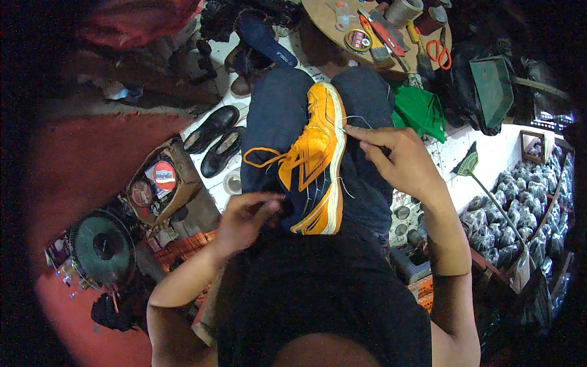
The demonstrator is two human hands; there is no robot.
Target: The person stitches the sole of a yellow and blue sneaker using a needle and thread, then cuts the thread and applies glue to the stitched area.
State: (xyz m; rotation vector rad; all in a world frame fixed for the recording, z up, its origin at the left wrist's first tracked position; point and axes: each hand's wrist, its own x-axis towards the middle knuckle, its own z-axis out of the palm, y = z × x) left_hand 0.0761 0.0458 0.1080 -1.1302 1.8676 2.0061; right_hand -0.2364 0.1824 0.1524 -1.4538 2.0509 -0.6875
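Note:
An orange and dark blue sports shoe [315, 156] lies on its side between my knees, sole edge to the right. My left hand [244, 220] grips the heel end of the shoe at the lower left. My right hand [397, 156] is at the sole edge near the toe, fingers pinched on a thin pale thread [358, 119] that runs from the sole seam. Whether a needle is in those fingers is too small to tell. My legs are in dark blue trousers [275, 122].
A round wooden table [324, 21] ahead carries a brush, tins, thread spool and orange-handled scissors [438, 54]. Black shoes [214, 137] lie on the tiled floor at left, by a box of polish tins [159, 183]. A fan [103, 248] is lower left; green cloth [422, 110] right.

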